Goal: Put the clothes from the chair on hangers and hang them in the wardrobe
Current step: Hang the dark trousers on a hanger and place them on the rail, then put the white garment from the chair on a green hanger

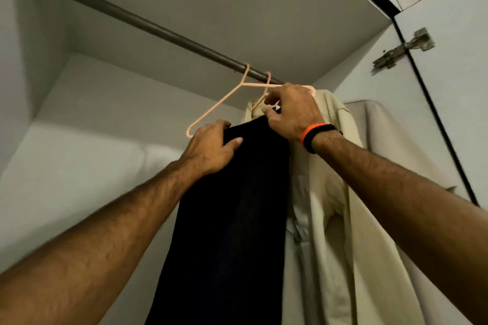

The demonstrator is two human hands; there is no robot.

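Wardrobe point(105, 103) interior, grey rail point(148, 25) running across the top. Dark trousers point(232, 219) draped over a peach hanger point(224, 99) hooked on that rail, beside a cream shirt point(332, 219) (on its own hanger). Left hand point(211, 148) gripping the trouser fold, fingers curled over it. Right hand point(293, 111) pinching trouser fabric at the hanger bar.

Two hangers point(224, 103) hooked side by side on the wardrobe rail point(148, 26). Trousers point(232, 219) draped over the left one; shirt point(330, 206) just right, another garment point(383, 134) behind.
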